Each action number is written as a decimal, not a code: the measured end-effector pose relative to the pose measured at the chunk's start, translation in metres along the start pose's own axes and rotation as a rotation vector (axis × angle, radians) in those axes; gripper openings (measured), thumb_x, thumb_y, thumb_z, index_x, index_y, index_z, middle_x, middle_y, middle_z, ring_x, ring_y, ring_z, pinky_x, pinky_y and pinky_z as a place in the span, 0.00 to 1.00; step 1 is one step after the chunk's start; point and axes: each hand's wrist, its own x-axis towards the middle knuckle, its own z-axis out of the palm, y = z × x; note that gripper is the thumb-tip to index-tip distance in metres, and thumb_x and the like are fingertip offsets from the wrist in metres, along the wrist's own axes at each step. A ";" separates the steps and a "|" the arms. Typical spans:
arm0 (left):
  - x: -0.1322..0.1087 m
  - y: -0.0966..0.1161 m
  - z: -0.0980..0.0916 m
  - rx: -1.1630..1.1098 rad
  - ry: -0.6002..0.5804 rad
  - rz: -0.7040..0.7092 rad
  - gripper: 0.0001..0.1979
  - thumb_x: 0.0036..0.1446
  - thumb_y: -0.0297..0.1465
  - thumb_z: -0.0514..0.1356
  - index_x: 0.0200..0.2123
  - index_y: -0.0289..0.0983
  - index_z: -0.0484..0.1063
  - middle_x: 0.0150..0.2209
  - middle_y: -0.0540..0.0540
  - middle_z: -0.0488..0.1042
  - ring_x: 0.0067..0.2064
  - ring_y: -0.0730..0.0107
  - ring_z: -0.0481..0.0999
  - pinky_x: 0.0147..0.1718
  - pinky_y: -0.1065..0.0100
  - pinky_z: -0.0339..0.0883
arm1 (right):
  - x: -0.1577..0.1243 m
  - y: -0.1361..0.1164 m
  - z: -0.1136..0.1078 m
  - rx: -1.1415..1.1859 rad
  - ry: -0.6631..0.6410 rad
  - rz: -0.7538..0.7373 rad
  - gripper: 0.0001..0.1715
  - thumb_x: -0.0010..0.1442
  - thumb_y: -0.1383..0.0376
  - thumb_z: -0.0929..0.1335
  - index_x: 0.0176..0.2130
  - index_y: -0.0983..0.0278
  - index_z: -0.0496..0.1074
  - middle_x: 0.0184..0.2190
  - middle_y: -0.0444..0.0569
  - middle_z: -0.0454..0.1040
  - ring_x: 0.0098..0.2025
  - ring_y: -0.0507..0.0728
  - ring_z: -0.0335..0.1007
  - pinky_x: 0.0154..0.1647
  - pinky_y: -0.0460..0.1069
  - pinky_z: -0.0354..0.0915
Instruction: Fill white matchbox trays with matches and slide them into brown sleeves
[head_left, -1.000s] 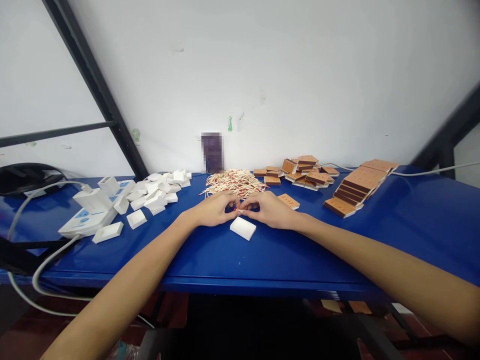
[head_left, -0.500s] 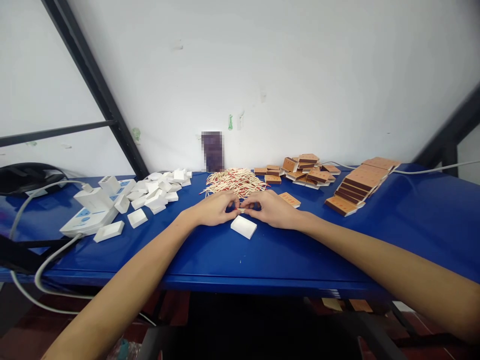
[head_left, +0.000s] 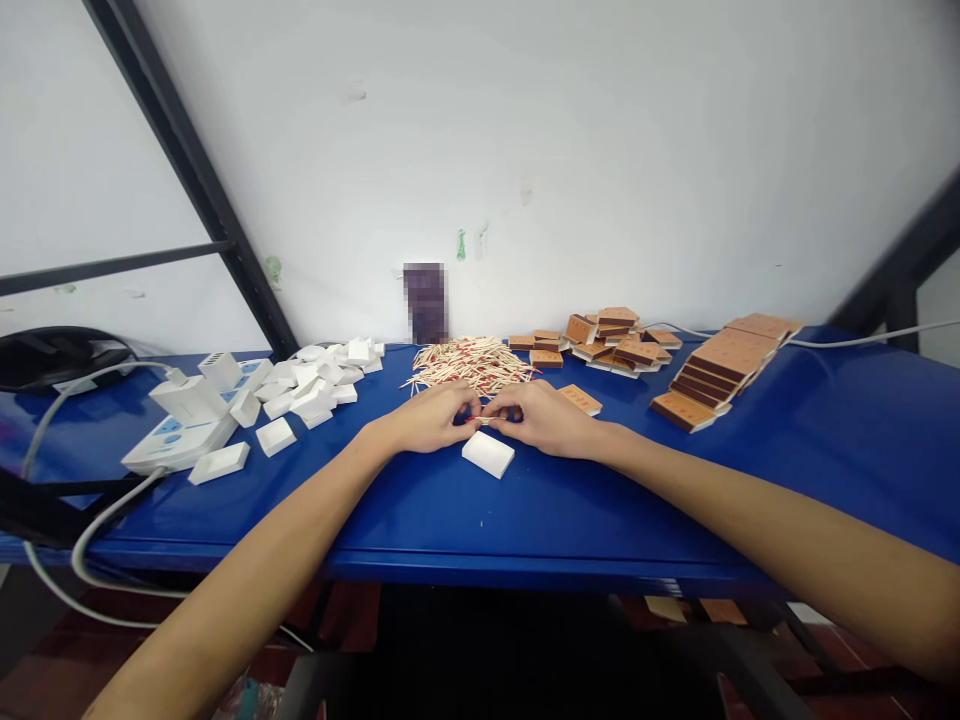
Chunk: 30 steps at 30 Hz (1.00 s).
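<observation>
Head view | left hand (head_left: 431, 416) and right hand (head_left: 553, 418) pinch matches (head_left: 486, 420) between fingertips — held at both ends, apparently to stay level | white tray (head_left: 489, 454) on their near side, match heap (head_left: 474, 364) beyond — seemingly for short reach

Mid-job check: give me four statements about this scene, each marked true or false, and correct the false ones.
1. The left hand and right hand hold matches between them. True.
2. The tray nearest the hands is brown. False: it is a white tray.
3. The match pile lies between the heap of white trays and the heap of brown matchboxes. True.
4. A power strip lies right of the matchboxes. False: the power strip is left of the white heap.
</observation>
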 end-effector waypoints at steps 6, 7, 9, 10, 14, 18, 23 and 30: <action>0.001 0.001 -0.002 0.046 -0.042 0.003 0.11 0.64 0.38 0.53 0.37 0.36 0.67 0.36 0.46 0.70 0.39 0.65 0.68 0.36 0.67 0.61 | 0.002 0.002 0.001 -0.016 0.009 -0.014 0.09 0.56 0.70 0.69 0.37 0.66 0.79 0.28 0.46 0.78 0.29 0.51 0.69 0.32 0.45 0.59; 0.001 0.002 -0.002 0.072 -0.055 0.008 0.12 0.66 0.38 0.52 0.37 0.36 0.67 0.37 0.45 0.70 0.39 0.65 0.68 0.37 0.66 0.61 | 0.002 0.002 0.001 -0.026 0.003 -0.011 0.09 0.56 0.70 0.69 0.37 0.66 0.79 0.27 0.46 0.77 0.29 0.51 0.68 0.32 0.45 0.59; 0.001 0.005 -0.002 0.133 -0.077 0.029 0.14 0.68 0.38 0.48 0.38 0.35 0.67 0.38 0.43 0.70 0.40 0.64 0.69 0.39 0.65 0.62 | 0.004 0.002 0.001 -0.045 -0.010 -0.004 0.09 0.55 0.71 0.69 0.36 0.66 0.79 0.27 0.45 0.77 0.28 0.51 0.67 0.31 0.45 0.58; 0.002 0.006 -0.002 0.163 -0.083 0.040 0.15 0.69 0.38 0.46 0.39 0.35 0.67 0.38 0.42 0.70 0.40 0.64 0.69 0.40 0.64 0.63 | 0.004 0.001 0.000 -0.049 -0.013 0.000 0.09 0.54 0.71 0.68 0.35 0.66 0.79 0.26 0.45 0.76 0.28 0.51 0.67 0.31 0.45 0.57; 0.002 0.010 -0.002 0.242 -0.084 0.057 0.15 0.70 0.37 0.45 0.40 0.34 0.66 0.39 0.40 0.70 0.39 0.63 0.69 0.40 0.62 0.63 | 0.005 0.001 -0.002 -0.038 -0.013 0.012 0.10 0.53 0.74 0.68 0.34 0.66 0.78 0.26 0.44 0.75 0.28 0.50 0.66 0.31 0.45 0.57; 0.002 0.012 -0.004 0.274 -0.094 0.067 0.14 0.70 0.36 0.46 0.39 0.34 0.66 0.40 0.40 0.70 0.40 0.63 0.70 0.40 0.63 0.64 | 0.004 0.002 -0.002 -0.021 -0.026 0.018 0.09 0.54 0.73 0.68 0.35 0.66 0.78 0.27 0.45 0.77 0.28 0.50 0.68 0.31 0.44 0.58; 0.002 0.014 -0.004 0.298 -0.101 0.063 0.14 0.70 0.36 0.46 0.38 0.34 0.66 0.39 0.41 0.71 0.39 0.64 0.70 0.40 0.63 0.64 | 0.003 0.003 -0.002 -0.057 -0.027 0.040 0.07 0.57 0.70 0.68 0.35 0.66 0.79 0.27 0.46 0.77 0.28 0.51 0.67 0.31 0.45 0.58; 0.003 0.013 -0.002 0.335 -0.093 0.056 0.13 0.69 0.35 0.45 0.40 0.34 0.65 0.39 0.40 0.71 0.38 0.62 0.71 0.39 0.62 0.66 | 0.006 -0.001 0.000 -0.055 -0.009 0.026 0.07 0.54 0.73 0.68 0.32 0.66 0.77 0.27 0.46 0.76 0.29 0.51 0.67 0.32 0.45 0.57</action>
